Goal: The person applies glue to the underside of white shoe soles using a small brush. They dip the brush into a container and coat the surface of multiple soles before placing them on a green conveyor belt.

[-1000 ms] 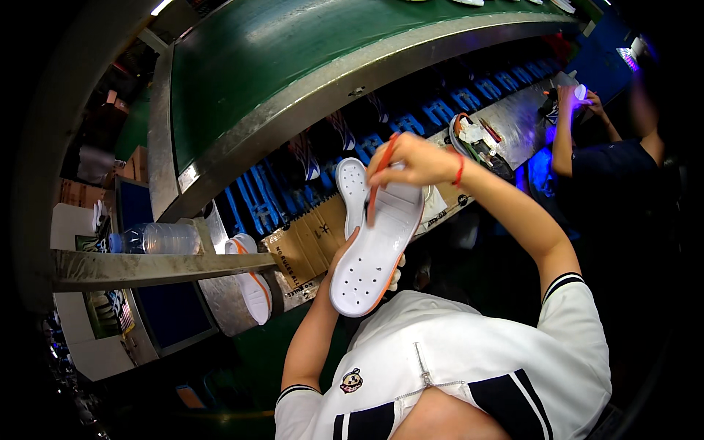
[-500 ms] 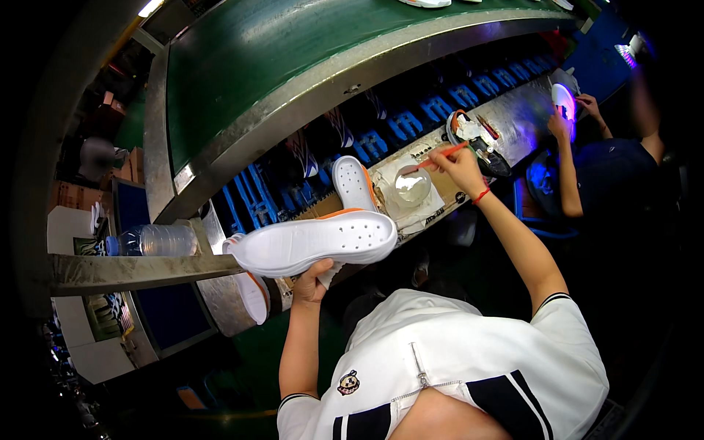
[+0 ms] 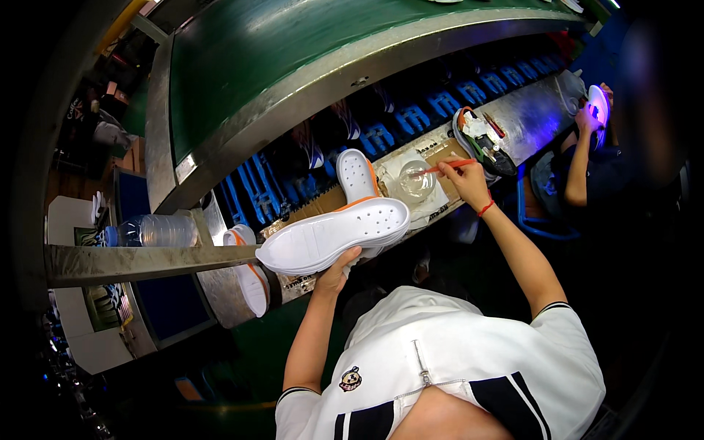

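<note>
My left hand (image 3: 337,274) is closed round the edge of a white shoe sole (image 3: 330,236), holding it from below with its inner face up. Small round holes dot the sole's right end. A slim red-handled brush (image 3: 449,165) is pinched in my right hand (image 3: 466,180), its tip down at a clear, shallow bowl (image 3: 416,183). Whether the tip touches the liquid, I cannot tell. Just beyond the held sole lies another white sole with an orange rim (image 3: 356,176). A further white and orange sole (image 3: 254,288) rests on the bench to the left.
A dark shoe upper with white paper (image 3: 480,139) lies right of the bowl, near some pens (image 3: 494,125). A metal-edged green conveyor (image 3: 293,51) overhangs the bench. Left are a metal bar (image 3: 154,264) and a plastic bottle (image 3: 158,231). A co-worker's hands (image 3: 590,117) hold a purple-lit sole.
My left hand has carried the held sole to the right. My right hand and the brush have dipped slightly nearer me, still at the bowl. The co-worker's sole has shifted right.
</note>
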The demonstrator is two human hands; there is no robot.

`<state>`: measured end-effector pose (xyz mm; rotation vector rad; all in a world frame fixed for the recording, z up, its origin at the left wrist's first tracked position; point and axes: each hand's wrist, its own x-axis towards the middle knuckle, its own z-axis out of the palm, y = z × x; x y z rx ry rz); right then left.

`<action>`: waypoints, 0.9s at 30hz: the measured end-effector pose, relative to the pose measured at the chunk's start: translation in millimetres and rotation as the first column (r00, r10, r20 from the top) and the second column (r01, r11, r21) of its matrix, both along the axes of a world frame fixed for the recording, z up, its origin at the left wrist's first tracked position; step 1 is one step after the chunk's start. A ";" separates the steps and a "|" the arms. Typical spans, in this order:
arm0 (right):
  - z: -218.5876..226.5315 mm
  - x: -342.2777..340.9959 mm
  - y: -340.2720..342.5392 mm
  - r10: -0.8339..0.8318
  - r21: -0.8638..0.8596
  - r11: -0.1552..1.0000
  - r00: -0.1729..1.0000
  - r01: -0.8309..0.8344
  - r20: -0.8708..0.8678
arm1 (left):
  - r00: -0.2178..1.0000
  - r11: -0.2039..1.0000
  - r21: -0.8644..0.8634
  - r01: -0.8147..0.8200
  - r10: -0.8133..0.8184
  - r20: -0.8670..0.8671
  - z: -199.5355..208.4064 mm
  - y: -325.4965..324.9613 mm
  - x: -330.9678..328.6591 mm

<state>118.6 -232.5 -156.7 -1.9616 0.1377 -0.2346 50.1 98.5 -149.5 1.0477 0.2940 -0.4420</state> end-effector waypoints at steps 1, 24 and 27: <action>-1.8 0.7 -5.1 0.013 -0.020 1.000 0.997 -0.014 -0.070 | 1.000 1.000 0.015 0.009 -0.009 0.026 4.4 -4.4 3.3; 68.9 7.3 46.8 0.305 0.102 0.941 0.941 -0.321 0.147 | 0.971 0.993 0.115 -0.001 -0.026 0.236 29.6 -18.0 18.3; 78.8 2.6 33.3 0.282 0.085 0.952 0.951 -0.294 0.129 | 0.939 0.986 0.146 -0.077 0.022 0.342 35.7 -20.9 17.8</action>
